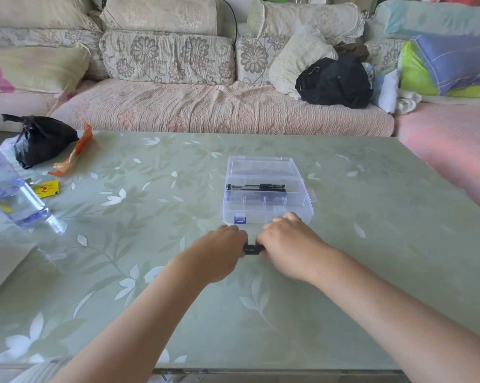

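Observation:
A clear plastic box (266,200) with its lid standing open sits on the green floral table (150,272). Black pens (257,187) lie inside its far compartment. Just in front of the box, my left hand (219,252) and my right hand (288,247) both grip a short black pen-like object (252,249), one at each end. Only its middle shows between my curled fingers. A blue latch (240,219) is on the box's front wall.
A water bottle (15,197) lies tilted at the left edge. A black bag (39,139), an orange wrapper (75,153) and a yellow packet (46,188) are at the far left. A sofa (219,106) with cushions stands behind the table.

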Motion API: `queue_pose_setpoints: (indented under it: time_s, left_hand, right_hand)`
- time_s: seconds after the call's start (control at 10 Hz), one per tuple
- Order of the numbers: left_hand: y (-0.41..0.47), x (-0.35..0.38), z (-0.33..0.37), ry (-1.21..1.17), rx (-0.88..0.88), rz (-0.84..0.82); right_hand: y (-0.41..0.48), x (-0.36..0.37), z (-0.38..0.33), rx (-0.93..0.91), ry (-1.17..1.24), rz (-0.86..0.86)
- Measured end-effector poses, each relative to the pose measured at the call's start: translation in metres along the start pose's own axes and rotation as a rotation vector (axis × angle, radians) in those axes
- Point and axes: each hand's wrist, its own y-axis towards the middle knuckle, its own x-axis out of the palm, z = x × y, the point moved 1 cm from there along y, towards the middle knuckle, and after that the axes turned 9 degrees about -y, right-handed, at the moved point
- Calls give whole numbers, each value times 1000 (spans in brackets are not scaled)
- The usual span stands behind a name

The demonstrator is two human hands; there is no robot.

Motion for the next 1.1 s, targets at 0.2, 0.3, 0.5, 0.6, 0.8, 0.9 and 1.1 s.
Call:
queue_pose_setpoints:
  time_s: [0.2, 0.3, 0.5, 0.6, 0.8, 0.9, 1.1]
  left_hand:
    - [28, -27, 1, -188, 59, 283]
    - [47, -34, -1, -282, 59, 415]
    - [84, -23, -15, -147, 38, 390]
    - [86, -14, -21, -101, 63, 407]
    - [77, -7, -33, -86, 131, 371]
    - [72, -8, -31, -87, 125, 340]
    - [55, -25, -23, -139, 97, 432]
  right_hand:
    - [12, -26, 36, 116, 40, 16]
    - [30, -27, 60, 182, 79, 55]
    - [56, 10, 77, 295, 170, 30]
    - [61, 25, 80, 316, 274, -17]
    - [58, 16, 85, 322, 439, -19]
    - [51, 8, 86, 321, 453, 12]
    - [27, -6, 87, 383, 527, 103]
